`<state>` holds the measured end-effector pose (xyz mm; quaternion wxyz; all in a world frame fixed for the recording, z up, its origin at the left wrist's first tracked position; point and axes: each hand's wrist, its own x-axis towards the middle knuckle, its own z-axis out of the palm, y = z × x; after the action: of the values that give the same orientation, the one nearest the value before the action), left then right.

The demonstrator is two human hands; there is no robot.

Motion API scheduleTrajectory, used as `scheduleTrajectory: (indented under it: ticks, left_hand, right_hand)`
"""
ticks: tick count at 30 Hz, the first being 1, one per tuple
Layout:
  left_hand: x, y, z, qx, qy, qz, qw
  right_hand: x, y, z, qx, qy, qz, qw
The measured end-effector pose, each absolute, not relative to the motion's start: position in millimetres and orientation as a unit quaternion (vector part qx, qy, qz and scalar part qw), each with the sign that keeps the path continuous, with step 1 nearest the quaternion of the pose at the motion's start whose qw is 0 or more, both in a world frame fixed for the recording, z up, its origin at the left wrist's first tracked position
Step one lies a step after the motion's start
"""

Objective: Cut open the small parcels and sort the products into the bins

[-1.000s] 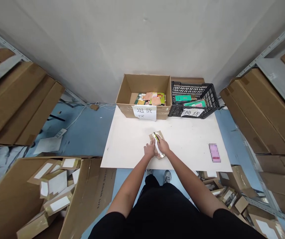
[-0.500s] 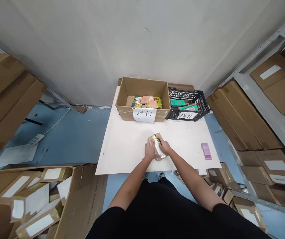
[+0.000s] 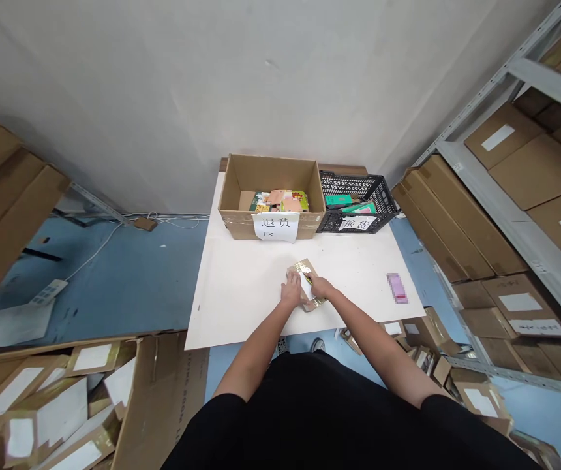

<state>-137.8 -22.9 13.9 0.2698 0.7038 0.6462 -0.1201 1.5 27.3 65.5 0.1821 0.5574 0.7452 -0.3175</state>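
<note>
A small cardboard parcel (image 3: pixel 316 269) with a white label and shiny tape lies at a slant on the white table. My left hand (image 3: pixel 291 288) rests on its left side, fingers spread and pressing on the top. In my right hand (image 3: pixel 320 286) is a black-and-yellow utility knife (image 3: pixel 308 279), held over the parcel's upper part. Most of the knife is hidden by the fingers, and I cannot tell whether its blade touches the tape.
Behind the parcel stand an open cardboard box (image 3: pixel 271 225) with colourful packs and a black plastic crate (image 3: pixel 383 212) with green packs. A pink-purple item (image 3: pixel 397 288) lies at right. A large carton of parcels (image 3: pixel 156 391) stands lower left; loaded shelving (image 3: pixel 549 261) lines the right.
The knife in my right hand has shifted slightly towards me along the parcel. My left hand stays on the parcel. The whole view has turned a little to the right.
</note>
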Motion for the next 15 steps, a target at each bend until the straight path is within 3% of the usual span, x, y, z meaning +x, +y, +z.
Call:
scheduleTrajectory:
  ticks: [8,15]
  left_hand:
    - [-135.0,-22.0,10.7,0.698,0.656,-0.103,0.269]
    - [-130.5,-22.0,10.7,0.699,0.655,-0.102,0.269]
  right_hand:
    - [58.3,-22.3,93.1,0.560,0.676,-0.393,0.273]
    - [111.7,-65.5,95.7,0.570,0.669,-0.404,0.252]
